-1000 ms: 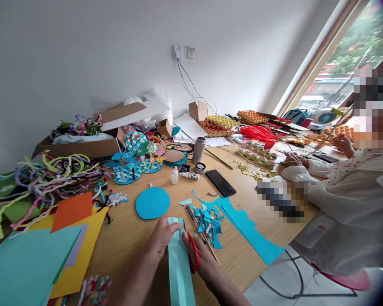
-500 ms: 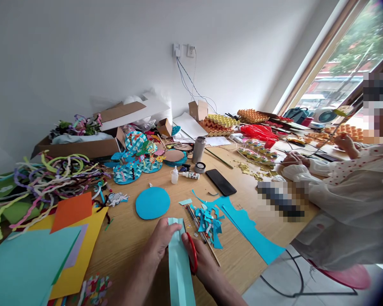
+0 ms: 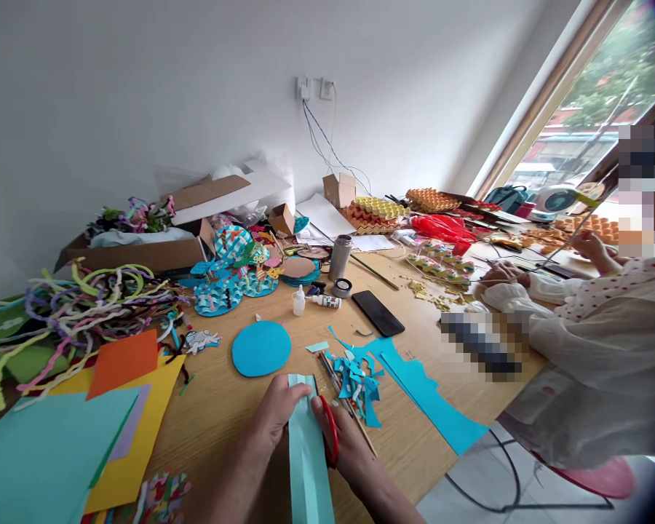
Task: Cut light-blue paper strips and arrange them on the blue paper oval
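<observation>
Low in the middle of the head view, my left hand (image 3: 280,404) pinches the top end of a folded strip of pale turquoise paper (image 3: 308,466), thumb on its face. My right hand (image 3: 343,437) is closed around red-handled scissors (image 3: 332,429) at the strip's right edge; the paper mostly hides the blades. Just beyond my hands lies a blue paper disc (image 3: 261,348). Blue paper scraps (image 3: 360,380) lie on thin brushes or sticks (image 3: 349,411), and a larger blue offcut (image 3: 431,400) stretches toward the table edge.
Coloured paper sheets (image 3: 44,444) and a heap of pipe cleaners (image 3: 87,320) lie on the left. A black phone (image 3: 378,314), glue bottles (image 3: 299,300) and a steel flask (image 3: 340,257) stand or lie ahead. On the right sits another person (image 3: 594,327), hands over the table.
My hands, the strip and the scissors look almost the same as before. The other person's raised hand and the stick-like piece near it have shifted slightly.
</observation>
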`<action>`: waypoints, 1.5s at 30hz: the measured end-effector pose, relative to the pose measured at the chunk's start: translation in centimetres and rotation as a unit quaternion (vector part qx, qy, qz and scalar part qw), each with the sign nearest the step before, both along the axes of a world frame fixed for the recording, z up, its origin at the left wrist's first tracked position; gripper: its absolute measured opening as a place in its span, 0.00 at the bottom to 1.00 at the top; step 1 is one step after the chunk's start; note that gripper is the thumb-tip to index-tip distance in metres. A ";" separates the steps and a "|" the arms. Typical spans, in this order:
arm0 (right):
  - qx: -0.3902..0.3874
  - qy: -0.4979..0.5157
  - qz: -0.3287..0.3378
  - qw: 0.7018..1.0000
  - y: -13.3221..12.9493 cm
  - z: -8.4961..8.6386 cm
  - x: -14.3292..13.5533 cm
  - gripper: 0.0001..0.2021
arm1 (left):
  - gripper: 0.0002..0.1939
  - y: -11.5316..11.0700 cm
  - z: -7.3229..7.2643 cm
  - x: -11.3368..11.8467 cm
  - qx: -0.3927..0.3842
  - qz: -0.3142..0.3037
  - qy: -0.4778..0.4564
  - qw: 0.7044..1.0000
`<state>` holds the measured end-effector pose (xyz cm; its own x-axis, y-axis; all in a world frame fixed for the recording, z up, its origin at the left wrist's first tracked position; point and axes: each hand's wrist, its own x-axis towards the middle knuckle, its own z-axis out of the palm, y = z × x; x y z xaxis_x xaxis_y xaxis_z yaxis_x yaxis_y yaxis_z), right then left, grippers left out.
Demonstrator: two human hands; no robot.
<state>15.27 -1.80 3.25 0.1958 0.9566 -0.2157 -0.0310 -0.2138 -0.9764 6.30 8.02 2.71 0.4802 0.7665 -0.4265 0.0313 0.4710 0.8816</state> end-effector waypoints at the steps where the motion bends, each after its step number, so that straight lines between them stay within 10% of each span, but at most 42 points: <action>1: -0.007 0.012 -0.012 1.000 0.1 -0.1 0.0 0.27 | 0.07 -0.1 0.1 0.0 -0.001 0.000 -0.002 1.000; 9: 0.028 0.076 -0.194 0.978 -0.1 0.6 2.4 0.27 | 0.15 1.4 2.3 -1.3 0.028 0.092 -0.046 0.994; 22: 0.095 0.013 -0.045 0.994 -0.4 1.0 3.2 0.19 | 0.19 2.5 5.6 -6.6 0.074 0.260 -0.119 0.955; 31: 0.136 0.094 0.026 0.986 6.3 3.2 2.9 0.13 | 0.17 1.2 4.9 -11.8 0.049 0.363 -0.146 0.919; 45: 0.128 0.066 0.029 0.989 8.4 -1.7 2.0 0.17 | 0.17 -2.3 2.6 -12.1 0.103 0.359 -0.176 0.911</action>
<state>17.28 6.55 1.57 0.1256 0.9920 0.0146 -0.1559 0.0343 -0.9872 -5.82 5.71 5.33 -0.0981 0.9830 -0.1553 -0.5212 0.0822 0.8494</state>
